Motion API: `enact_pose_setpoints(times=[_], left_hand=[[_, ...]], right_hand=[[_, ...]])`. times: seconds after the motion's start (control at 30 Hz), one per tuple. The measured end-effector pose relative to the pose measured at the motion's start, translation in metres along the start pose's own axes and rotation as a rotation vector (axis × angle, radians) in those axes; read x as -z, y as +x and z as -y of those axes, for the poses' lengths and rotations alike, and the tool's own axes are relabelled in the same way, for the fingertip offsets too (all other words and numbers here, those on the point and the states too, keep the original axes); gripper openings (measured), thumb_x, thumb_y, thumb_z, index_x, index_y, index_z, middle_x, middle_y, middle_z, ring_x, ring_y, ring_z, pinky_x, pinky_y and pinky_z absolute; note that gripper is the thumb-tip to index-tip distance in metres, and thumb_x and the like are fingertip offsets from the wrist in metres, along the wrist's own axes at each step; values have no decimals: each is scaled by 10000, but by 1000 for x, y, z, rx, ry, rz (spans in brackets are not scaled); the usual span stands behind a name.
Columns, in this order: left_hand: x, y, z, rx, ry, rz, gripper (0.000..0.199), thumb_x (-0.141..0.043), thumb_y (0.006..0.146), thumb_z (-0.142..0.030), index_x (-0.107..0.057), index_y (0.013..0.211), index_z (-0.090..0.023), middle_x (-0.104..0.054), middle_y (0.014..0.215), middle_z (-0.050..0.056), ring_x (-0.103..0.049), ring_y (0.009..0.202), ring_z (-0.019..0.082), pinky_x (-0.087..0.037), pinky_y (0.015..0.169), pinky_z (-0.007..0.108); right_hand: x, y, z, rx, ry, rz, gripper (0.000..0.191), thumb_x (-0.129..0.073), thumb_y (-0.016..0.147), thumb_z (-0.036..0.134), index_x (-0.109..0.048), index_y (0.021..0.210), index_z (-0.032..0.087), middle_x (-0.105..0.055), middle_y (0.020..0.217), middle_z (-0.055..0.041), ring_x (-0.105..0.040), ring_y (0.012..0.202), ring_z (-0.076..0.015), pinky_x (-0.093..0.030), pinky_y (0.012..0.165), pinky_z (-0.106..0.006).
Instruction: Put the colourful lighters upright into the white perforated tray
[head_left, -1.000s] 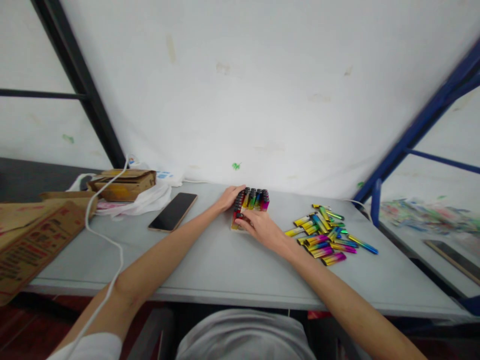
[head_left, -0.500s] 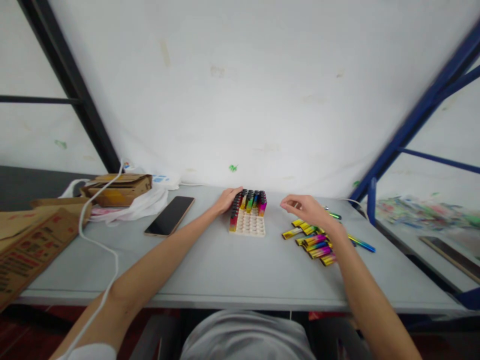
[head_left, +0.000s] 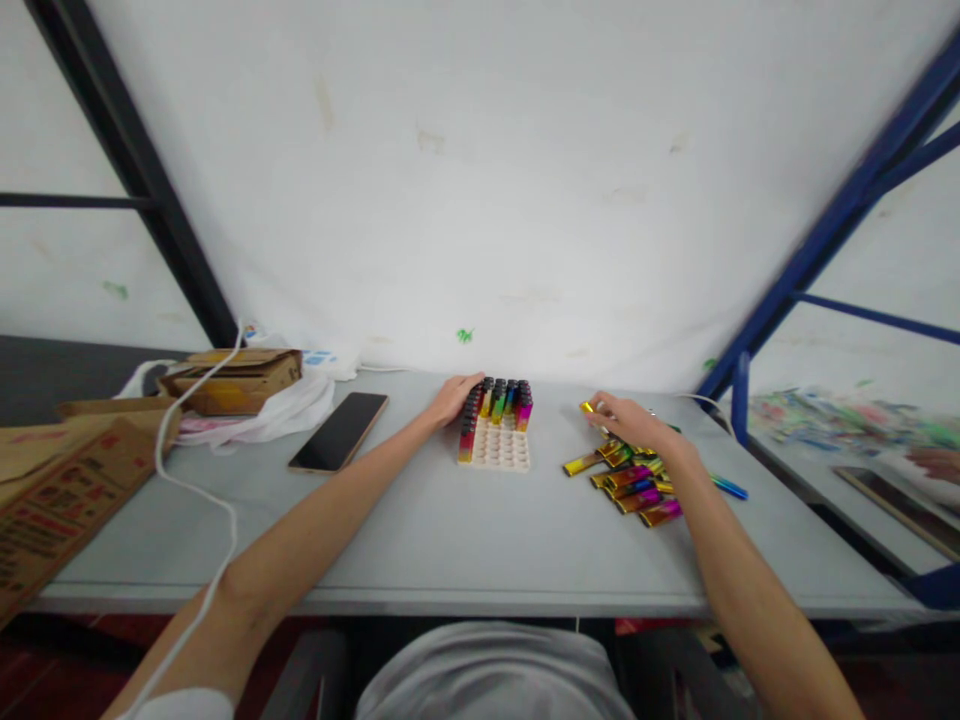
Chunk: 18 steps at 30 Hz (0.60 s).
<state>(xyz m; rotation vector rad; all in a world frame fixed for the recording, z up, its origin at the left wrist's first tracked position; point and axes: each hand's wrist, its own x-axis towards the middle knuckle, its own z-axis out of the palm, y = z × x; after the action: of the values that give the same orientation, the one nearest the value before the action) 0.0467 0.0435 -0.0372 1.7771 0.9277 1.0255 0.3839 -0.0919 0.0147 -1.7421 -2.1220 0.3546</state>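
Note:
A white rack (head_left: 501, 447) with rows of round holes stands on the table. Shiny, black-topped tubes (head_left: 498, 408) fill its left column and back rows upright, while its front holes show bare. My left hand (head_left: 454, 398) is closed against the rack's back left side, steadying it, its fingertips partly hidden behind the tubes. Further right, my right hand (head_left: 624, 418) pinches a gold tube (head_left: 587, 408) above a loose pile. That pile of tubes (head_left: 626, 485), in gold, magenta and blue, lies under and in front of the right hand and wrist.
A phone (head_left: 339, 432) lies left of my left forearm. Cardboard boxes (head_left: 236, 382) and a white plastic bag (head_left: 307, 408) sit at the left, with a white cable (head_left: 199, 490) hanging across. Blue frame bars (head_left: 795, 270) rise at the right, beyond which a person's hand (head_left: 937, 463) shows.
My right hand has moved slightly right and down to the pile, and a gold tube now shows between its fingers. My left hand has stayed at the rack.

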Motion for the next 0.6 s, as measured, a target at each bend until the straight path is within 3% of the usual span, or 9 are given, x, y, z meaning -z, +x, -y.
enact_pose_setpoints(times=[0.07,0.17,0.33,0.4,0.47,0.6], left_hand=[[0,0,0,8,8,1,537,-484,831,-675,-579,640,-182,-587,617,-1,-501,681,189,-403,702,305],[0,-1,-2,16,34,-6,541,-467,837,-677,-570,628,-188,-577,604,-2,-499,679,192,-395,695,304],[1,-1,-2,-2,64,-15,542,-465,843,-671,-565,613,-190,-579,604,-3,-506,683,194,-398,718,308],[1,0,-1,-6,56,-9,545,-464,842,-674,-576,623,-188,-589,614,-2,-515,688,196,-407,731,310],[1,0,0,-12,44,4,550,-460,843,-679,-578,630,-186,-593,619,0,-516,686,195,-414,732,311],[0,-1,-3,-6,32,3,555,-470,841,-686,-573,628,-184,-578,601,-5,-502,663,188,-407,702,310]], right_hand=[[-2,2,7,3,67,-154,420,-473,975,515,-643,1151,173,-723,769,-53,-623,682,-197,-473,712,-313],[-8,7,25,13,287,-326,544,-440,958,616,-680,1126,158,-637,677,-19,-555,609,-172,-447,624,-296],[-23,11,70,3,675,-407,516,-703,778,644,-702,955,159,-513,635,24,-434,569,-119,-381,528,-247],[-28,9,88,39,721,-382,498,-708,776,658,-657,831,166,-485,621,28,-418,566,-113,-368,523,-245],[-33,5,103,110,732,-302,528,-587,861,701,-590,759,182,-503,634,14,-452,584,-123,-386,537,-253],[-47,-2,125,221,827,-97,533,-396,959,712,-505,809,212,-533,677,12,-516,598,-133,-451,586,-268]])
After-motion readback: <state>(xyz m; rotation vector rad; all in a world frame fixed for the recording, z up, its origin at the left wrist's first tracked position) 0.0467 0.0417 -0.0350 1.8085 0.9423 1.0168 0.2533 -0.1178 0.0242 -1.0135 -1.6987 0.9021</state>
